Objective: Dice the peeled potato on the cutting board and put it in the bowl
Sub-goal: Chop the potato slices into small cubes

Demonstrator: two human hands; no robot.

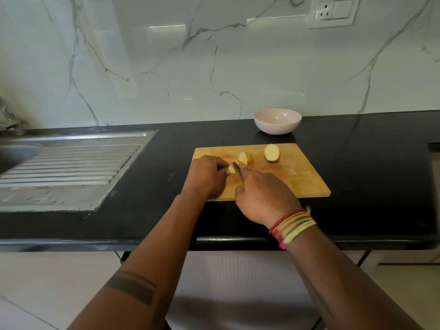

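Wooden cutting board (292,177): potato piece (231,169) is pinned by left hand (206,175); knife (238,172), clenched in right hand (264,198), could nick fingertips at nine o'clock.

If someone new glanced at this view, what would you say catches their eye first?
Probably the two hands at the wooden cutting board: the left hand holds a potato piece while the right hand grips a knife beside it. Behind lie a sliced stack and a potato half, with a pale bowl beyond the board.
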